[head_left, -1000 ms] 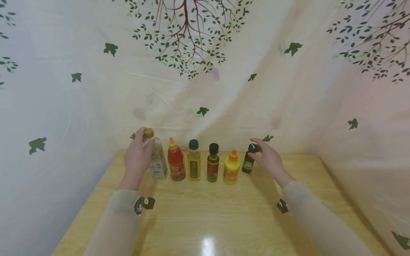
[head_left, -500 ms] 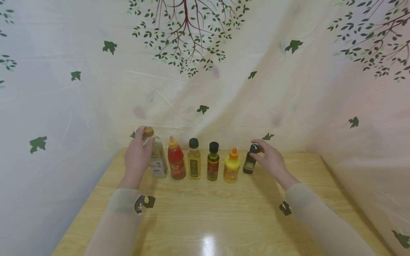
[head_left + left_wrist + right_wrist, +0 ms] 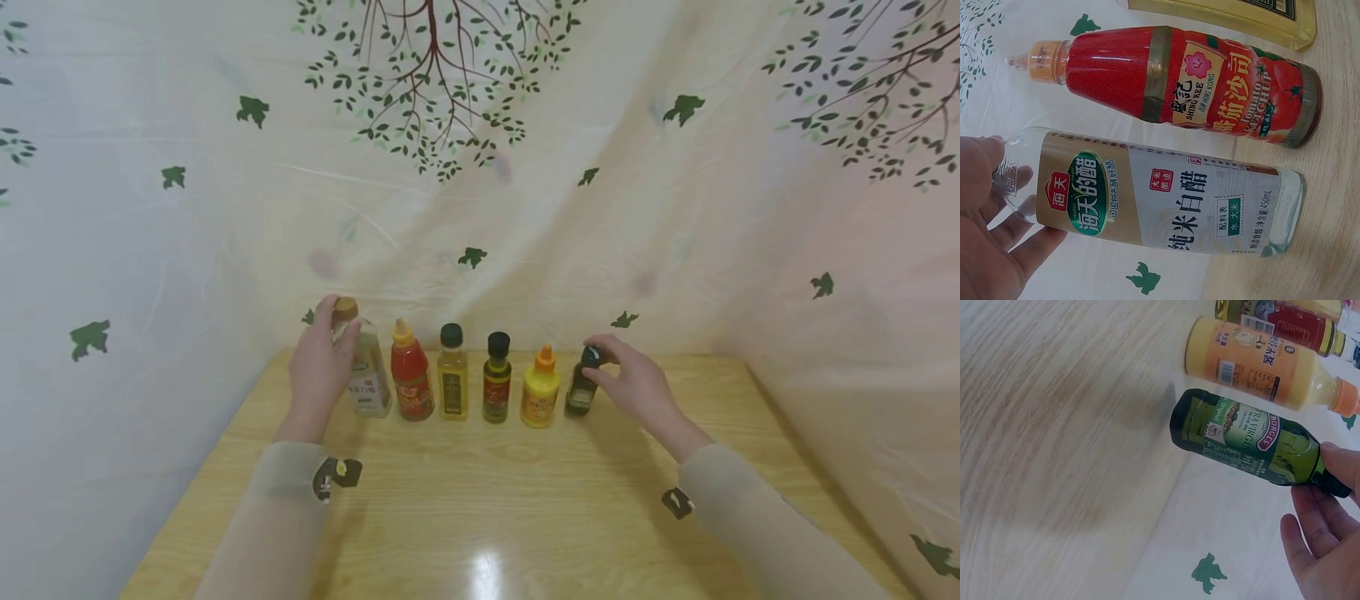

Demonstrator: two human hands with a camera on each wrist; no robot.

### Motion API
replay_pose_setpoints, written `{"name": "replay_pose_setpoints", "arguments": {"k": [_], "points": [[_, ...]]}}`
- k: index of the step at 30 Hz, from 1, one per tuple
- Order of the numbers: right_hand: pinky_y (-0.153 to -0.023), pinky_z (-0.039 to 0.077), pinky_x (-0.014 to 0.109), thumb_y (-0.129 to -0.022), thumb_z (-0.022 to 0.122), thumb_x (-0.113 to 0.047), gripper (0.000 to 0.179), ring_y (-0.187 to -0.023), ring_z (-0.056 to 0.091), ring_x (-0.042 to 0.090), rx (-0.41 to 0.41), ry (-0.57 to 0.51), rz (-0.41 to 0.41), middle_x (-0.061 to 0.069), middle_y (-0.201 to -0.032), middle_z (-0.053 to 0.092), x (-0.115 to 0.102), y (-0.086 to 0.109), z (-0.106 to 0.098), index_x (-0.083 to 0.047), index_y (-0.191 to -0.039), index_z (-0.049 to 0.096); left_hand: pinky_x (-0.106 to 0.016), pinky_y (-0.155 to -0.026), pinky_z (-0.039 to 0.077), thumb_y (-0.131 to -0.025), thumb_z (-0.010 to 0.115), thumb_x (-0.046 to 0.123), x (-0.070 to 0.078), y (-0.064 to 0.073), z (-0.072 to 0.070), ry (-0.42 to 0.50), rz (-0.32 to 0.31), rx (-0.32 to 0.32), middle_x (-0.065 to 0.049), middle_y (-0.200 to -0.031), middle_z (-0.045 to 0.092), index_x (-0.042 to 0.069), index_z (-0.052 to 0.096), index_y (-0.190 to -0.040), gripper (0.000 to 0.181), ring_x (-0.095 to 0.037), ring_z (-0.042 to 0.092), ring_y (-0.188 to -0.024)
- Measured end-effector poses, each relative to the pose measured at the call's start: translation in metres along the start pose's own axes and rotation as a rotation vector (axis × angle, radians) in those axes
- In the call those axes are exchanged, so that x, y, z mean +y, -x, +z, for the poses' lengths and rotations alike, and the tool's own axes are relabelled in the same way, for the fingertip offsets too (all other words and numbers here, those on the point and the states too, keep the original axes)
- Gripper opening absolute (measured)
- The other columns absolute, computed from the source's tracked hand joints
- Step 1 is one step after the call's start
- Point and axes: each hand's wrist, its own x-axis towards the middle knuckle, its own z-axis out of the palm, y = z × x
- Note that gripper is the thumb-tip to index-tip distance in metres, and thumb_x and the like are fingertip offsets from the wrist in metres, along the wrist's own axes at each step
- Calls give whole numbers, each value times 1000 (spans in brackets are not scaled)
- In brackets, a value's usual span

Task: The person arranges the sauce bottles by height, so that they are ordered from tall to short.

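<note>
At the left end of a row of bottles, my left hand point(image 3: 321, 367) grips a clear white rice vinegar bottle point(image 3: 1166, 200) around its neck, below the tan cap point(image 3: 345, 308). The vinegar bottle stands upright on the table. My right hand point(image 3: 637, 383) pinches the neck of a small dark green olive oil bottle point(image 3: 1247, 437) at the row's right end, thumb on one side and fingers on the other. That bottle leans slightly, its base close to the tabletop. Right beside it is a yellow squeeze bottle point(image 3: 540, 396) with an orange nozzle.
Between the held bottles stand a red ketchup bottle point(image 3: 412, 375), a pale yellow oil bottle point(image 3: 453, 375) and a dark-capped bottle with a red label point(image 3: 497, 387). The wooden table point(image 3: 480, 500) meets a leaf-printed cloth point(image 3: 525, 267) behind the row.
My right hand has closed onto the olive oil bottle's neck and brought the bottle slightly nearer to me, closer in line with the others. My left hand keeps its grip on the vinegar bottle.
</note>
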Motion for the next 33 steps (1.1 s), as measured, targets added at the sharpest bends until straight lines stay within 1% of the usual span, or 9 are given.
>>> {"name": "replay_pose_setpoints", "arguments": {"k": [9,19,28,33], "points": [[-107,51,70,-104,80,-19,47,-126,69,42,-7,5,-14,15,-135,75,-5,6,6,-13,-148,64,-74,-106,48,-120,47,41,-1,-5,1,9,2,-5,-28,-160,54,12,28,-172,62,-56,57,-137],[-106,51,70,-104,81,-16,46,-122,72,39,-12,11,-30,12,-128,78,-6,7,10,-13,-146,65,-75,-108,47,-120,47,41,-3,-11,2,20,3,-17,-29,-160,54,12,28,-173,63,-56,55,-139],[-104,53,69,-104,81,-15,45,-122,71,40,-19,14,-34,12,-129,77,-5,7,11,-13,-146,65,-74,-109,46,-120,47,41,-4,-14,1,28,1,-24,-28,-161,53,12,28,-173,63,-56,55,-140],[-104,52,70,-104,81,-14,46,-122,71,40,-18,16,-32,13,-128,77,-5,7,11,-12,-146,65,-74,-110,45,-120,47,42,-4,-15,1,32,-1,-29,-27,-162,53,13,28,-173,63,-55,54,-141]]}}
